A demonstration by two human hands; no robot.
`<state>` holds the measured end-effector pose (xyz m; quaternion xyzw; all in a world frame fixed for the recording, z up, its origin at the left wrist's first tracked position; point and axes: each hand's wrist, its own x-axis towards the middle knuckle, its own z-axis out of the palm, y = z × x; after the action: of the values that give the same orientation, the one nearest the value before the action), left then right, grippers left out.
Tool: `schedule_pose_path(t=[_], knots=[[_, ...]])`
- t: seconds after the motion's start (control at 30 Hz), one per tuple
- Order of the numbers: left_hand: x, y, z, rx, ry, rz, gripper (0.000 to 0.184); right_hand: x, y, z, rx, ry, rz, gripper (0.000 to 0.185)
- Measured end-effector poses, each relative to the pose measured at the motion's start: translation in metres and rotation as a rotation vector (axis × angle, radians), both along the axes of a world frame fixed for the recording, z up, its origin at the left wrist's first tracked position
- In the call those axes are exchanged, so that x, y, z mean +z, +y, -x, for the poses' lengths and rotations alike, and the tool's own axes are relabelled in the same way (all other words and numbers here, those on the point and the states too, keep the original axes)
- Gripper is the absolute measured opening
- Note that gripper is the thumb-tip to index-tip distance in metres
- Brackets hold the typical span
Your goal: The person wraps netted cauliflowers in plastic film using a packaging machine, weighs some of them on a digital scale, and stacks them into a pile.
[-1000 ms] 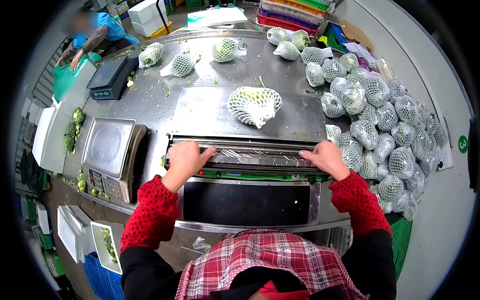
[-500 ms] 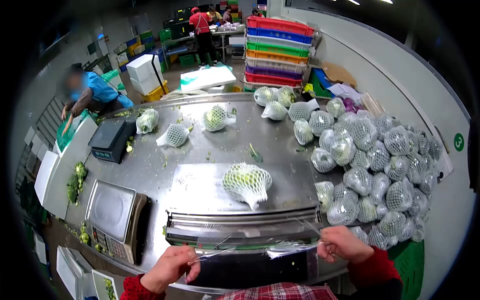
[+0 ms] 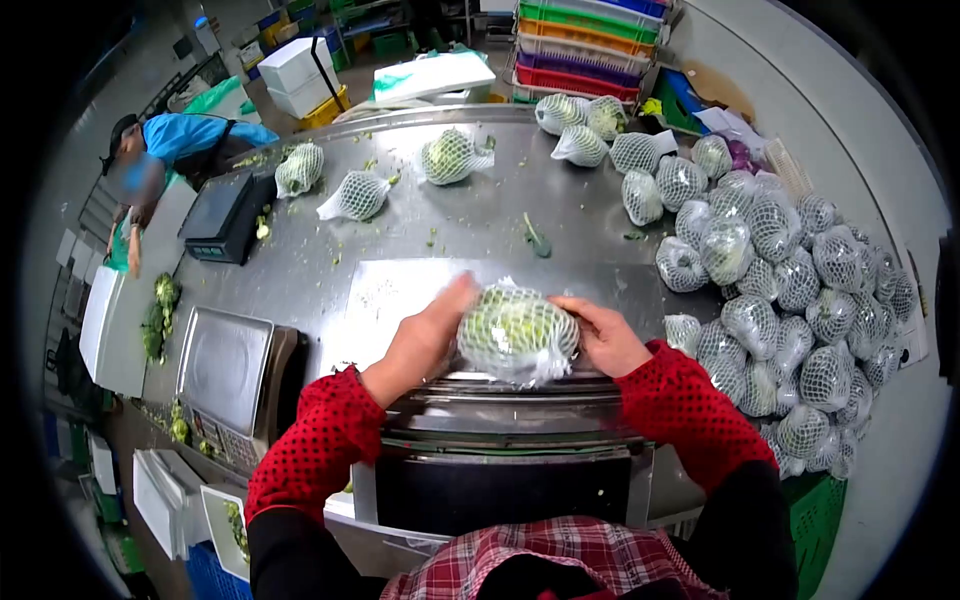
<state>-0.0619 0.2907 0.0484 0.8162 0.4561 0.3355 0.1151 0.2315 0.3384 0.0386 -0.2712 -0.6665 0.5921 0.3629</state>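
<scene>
A pale green vegetable head in a white foam net, by its look a cauliflower [image 3: 515, 335], sits at the wrapping machine's front edge with clear film around it. My left hand [image 3: 428, 332], slightly blurred, grips its left side. On the opposite side, my right hand [image 3: 605, 338] holds it with the fingers against the film. Beneath it lies the metal wrapping machine [image 3: 500, 410], with a dark opening below. The underside of the head is hidden.
Many wrapped heads [image 3: 790, 290] are piled at right. Three netted heads [image 3: 358, 195] stand at the back left. Two scales, one silver [image 3: 225, 360] and one dark [image 3: 218, 215], are at left. A person in blue [image 3: 190, 140] bends beyond them. Stacked crates [image 3: 585, 45] stand behind.
Both hands have moved from stretching film near the front edge to the sides of the cauliflower, which now has film around it. The view has tilted down; the person in blue bends lower.
</scene>
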Motion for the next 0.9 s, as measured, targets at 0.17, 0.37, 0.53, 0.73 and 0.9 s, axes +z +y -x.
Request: schedule_pose_path(t=[0.17,0.37,0.53,0.73,0.9], knots=[[0.026,-0.001,-0.001,-0.155,0.006,-0.018,0.082,0.026,0.001,-0.003,-0.074,-0.410,-0.599,0.051],[0.084,-0.100,-0.019,-0.214,-0.246,0.488,0.058,0.121,-0.095,-0.029,0.095,-0.483,-0.466,0.043],[0.007,-0.218,-0.019,-0.063,-0.907,1.406,0.045,0.064,-0.192,-0.051,0.282,-0.462,0.877,0.038],[-0.002,-0.287,-0.043,0.165,-1.324,1.103,0.027,0.032,-0.270,-0.064,-0.153,-0.084,0.543,0.024],[0.034,-0.318,-0.040,0.707,-1.238,0.929,0.034,0.027,-0.272,-0.081,-0.505,-0.323,0.538,0.021]])
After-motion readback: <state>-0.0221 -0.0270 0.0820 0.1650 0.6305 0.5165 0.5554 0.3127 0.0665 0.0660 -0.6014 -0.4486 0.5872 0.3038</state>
